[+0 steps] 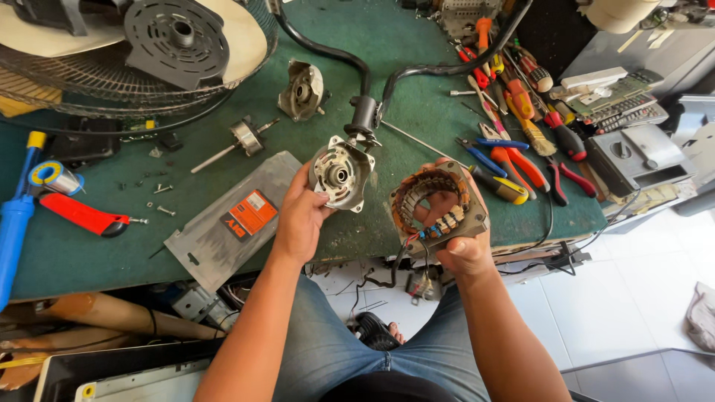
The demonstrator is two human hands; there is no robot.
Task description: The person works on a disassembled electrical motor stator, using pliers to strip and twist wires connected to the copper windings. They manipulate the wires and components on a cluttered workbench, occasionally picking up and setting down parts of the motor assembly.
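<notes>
I see my left hand clasped around a round metal motor end cover, held face-up just above the green workbench; my right hand grips the stator — copper windings ringed inside a square steel core — with wires trailing down from it; the two parts sit near each other, not touching. Beyond them lie the rotor with its shaft, a second end cover, a pile of screwdrivers and pliers to the right, and a fan guard at far left.
</notes>
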